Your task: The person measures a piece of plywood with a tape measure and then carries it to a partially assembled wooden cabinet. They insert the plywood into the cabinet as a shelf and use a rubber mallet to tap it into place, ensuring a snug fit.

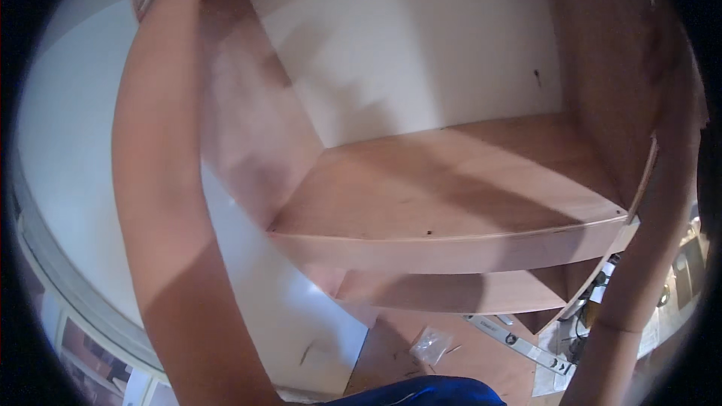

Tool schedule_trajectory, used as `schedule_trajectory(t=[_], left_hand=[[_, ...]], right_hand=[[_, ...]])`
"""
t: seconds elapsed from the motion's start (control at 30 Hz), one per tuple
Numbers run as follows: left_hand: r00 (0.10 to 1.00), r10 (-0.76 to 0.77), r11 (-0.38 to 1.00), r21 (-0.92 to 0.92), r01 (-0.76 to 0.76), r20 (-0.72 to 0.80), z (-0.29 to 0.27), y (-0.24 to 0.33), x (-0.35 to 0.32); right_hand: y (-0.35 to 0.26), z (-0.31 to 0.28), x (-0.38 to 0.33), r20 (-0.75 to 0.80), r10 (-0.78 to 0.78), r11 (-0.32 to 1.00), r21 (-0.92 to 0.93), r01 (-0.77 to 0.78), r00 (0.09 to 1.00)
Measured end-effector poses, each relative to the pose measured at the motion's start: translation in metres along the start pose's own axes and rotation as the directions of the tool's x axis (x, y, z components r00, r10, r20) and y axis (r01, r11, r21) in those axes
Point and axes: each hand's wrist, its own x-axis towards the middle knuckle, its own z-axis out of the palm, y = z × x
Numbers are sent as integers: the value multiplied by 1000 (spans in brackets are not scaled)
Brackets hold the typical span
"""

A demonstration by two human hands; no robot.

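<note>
My left forearm [169, 180] rises along the left side of a wooden cabinet, and its hand is beyond the top of the picture. On the right, my right forearm [647, 256] reaches up past the cabinet's right side panel [602, 53]; that hand is lost at the dark upper rim. Between my arms stands the open cabinet, with a pale back panel [474, 37], a reddish-brown left side panel [252, 98] and a broad wooden shelf [444, 180]. Whether either hand touches the cabinet is hidden.
Below the shelf is a lower wooden compartment [451, 289]. A silver spirit level [519, 342] lies low on the right, near a clear plastic bag [431, 346] on a brown surface. A white surface [278, 293] adjoins the cabinet's left. Assorted tools [598, 286] lie beyond its right side.
</note>
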Motion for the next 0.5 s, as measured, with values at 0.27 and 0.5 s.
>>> schedule_trajectory(t=[0.27,0.5], left_hand=[[970,-188,934,-279,224,151,-2,-5,3],[988,-46,998,-34,52,150,45,-73,1]], right_hand=[[4,-11,-21,151,-317,913,-220,344,936],[-26,-29,-132,161,296,912,244,-329,942]])
